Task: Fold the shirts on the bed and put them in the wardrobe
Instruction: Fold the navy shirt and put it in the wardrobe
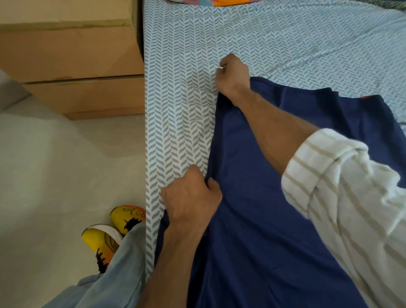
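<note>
1. The near edge of the navy shirt (259, 197) is gripped by the left hand (191, 195); the fingers are curled over the cloth and the thumb is pressed onto it from the shirt side.
2. Just to the left of that grip, the patterned bed sheet (178, 105) is left bare as far as the edge of the bed.
3. Below and to the left of the left hand, beyond the bed edge, two yellow shoes (114, 230) are seen on the grey floor (55, 175), partly covered by a light denim trouser leg (118, 274).
4. To the right of the left-hand grip, the shirt is spread flat across the bed, and most of the lower right of the view is filled by it.
5. The right forearm is laid over the shirt, with a white striped sleeve (342, 197) rolled up on it.
6. The far corner of the same left edge of the shirt is held by the right hand (232, 74); the fingers are curled closed, though the exact pinch is hidden under the hand.
7. Between the two grips, the shirt's edge is drawn in a nearly straight line.
8. Well to the left of the right-hand grip, stacked cardboard boxes (70, 57) are seen beside the bed.
9. Far beyond the right hand, a bright multicoloured cloth (211, 2) is seen at the top edge.
</note>
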{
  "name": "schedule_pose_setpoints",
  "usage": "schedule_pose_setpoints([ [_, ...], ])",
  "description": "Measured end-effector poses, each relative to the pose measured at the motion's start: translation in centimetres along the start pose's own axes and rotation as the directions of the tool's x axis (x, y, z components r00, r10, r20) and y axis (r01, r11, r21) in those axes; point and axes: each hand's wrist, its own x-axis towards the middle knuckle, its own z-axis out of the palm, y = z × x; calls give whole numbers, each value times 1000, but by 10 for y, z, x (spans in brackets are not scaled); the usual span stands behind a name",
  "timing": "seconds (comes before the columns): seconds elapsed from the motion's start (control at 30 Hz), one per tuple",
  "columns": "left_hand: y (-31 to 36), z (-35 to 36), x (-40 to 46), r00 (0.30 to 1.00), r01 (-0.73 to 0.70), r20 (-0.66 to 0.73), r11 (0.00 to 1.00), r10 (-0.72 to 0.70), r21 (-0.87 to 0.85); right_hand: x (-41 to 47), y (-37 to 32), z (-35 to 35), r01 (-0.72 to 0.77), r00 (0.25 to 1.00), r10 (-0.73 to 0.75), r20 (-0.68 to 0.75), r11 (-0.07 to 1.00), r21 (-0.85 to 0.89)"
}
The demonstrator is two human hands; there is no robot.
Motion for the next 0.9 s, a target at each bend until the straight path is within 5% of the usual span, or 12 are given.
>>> schedule_pose_setpoints([
  [0.17,9,-3,-11,995,-46,-85,990,57,134,-61,77,-77,67,986,-73,-152,997,-44],
  [0.37,59,28,-25,905,-268,-224,893,362,361,-134,240,-226,-267,915,174,-363,937,-224],
  [0.5,133,65,-20,867,-457,-85,850,492,261,-159,322,-278,-428,892,381,-242,884,-187],
  [0.73,291,157,27,794,-607,87,794,602,39,-165,380,-284,-167,949,144,-279,984,-62],
  [0.9,382,206,85,815,-579,116,804,567,139,-165,391,-277,-50,931,37,-364,998,-25],
])
